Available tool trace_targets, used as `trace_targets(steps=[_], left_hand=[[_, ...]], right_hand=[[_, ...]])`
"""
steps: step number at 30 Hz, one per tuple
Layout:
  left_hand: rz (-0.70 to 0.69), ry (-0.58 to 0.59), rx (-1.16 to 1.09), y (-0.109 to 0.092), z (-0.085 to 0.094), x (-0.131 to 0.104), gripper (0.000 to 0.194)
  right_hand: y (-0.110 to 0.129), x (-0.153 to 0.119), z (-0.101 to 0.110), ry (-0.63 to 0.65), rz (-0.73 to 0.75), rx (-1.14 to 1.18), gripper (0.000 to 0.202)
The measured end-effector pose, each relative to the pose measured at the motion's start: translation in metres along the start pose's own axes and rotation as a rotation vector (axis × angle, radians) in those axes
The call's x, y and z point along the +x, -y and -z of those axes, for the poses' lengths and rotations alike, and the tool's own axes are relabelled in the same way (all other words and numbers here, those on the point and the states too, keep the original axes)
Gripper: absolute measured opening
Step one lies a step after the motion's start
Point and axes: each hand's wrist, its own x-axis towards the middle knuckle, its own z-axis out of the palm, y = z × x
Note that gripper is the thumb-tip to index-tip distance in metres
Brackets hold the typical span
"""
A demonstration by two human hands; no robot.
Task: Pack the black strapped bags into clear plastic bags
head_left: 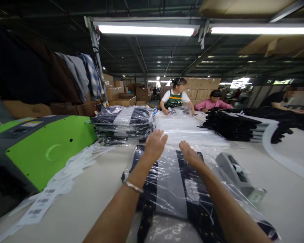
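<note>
A folded dark navy garment with a pale grey strip down its middle lies in a clear plastic bag (pixel 171 189) on the table before me. My left hand (pixel 155 144) is over the far left part of the bag, palm down, fingers stretched forward and thumb apart. Over the far right part is my right hand (pixel 188 152), its fingers pointing forward and inward; nothing shows in either hand. Whether the palms press on the plastic is hard to tell. Just beyond my fingers lies a stack of white sheets or bags (pixel 190 131).
Bagged garments (pixel 124 121) are piled at left, near a green machine (pixel 53 145) and a strip of barcode labels (pixel 44 199). A grey tape dispenser (pixel 234 172) stands at right. Black garments (pixel 230 125) are stacked farther back. A co-worker in a green apron (pixel 176 98) stands across the table.
</note>
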Motion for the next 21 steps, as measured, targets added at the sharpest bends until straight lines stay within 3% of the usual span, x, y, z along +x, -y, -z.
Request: trace_targets(steps=[2,4,7,10,13,17,21], left_hand=[[0.011,0.034,0.049,0.002,-0.058,0.030,0.054],[0.030,0.063,0.089,0.024,-0.102,0.033,0.055],[0.053,0.098,0.192,0.071,-0.137,0.013,0.056],[0.116,0.104,0.288,0.109,-0.144,-0.002,0.063],[0.208,0.111,0.308,0.133,-0.141,-0.006,0.069],[0.314,0.162,0.251,0.147,-0.138,-0.009,0.071],[0.369,0.178,0.140,0.151,-0.133,-0.009,0.068]], right_hand=[[0.000,0.009,-0.035,0.041,-0.035,-0.107,0.058],[-0.015,0.004,-0.063,0.071,-0.034,-0.269,0.062],[-0.047,-0.009,-0.080,0.072,0.033,-0.479,0.065],[-0.067,-0.015,-0.077,0.033,0.044,-0.544,0.068],[-0.074,-0.016,-0.073,0.026,-0.055,-0.521,0.069],[-0.079,-0.021,-0.072,0.047,-0.204,-0.444,0.073],[-0.081,-0.023,-0.073,0.075,-0.252,-0.391,0.076]])
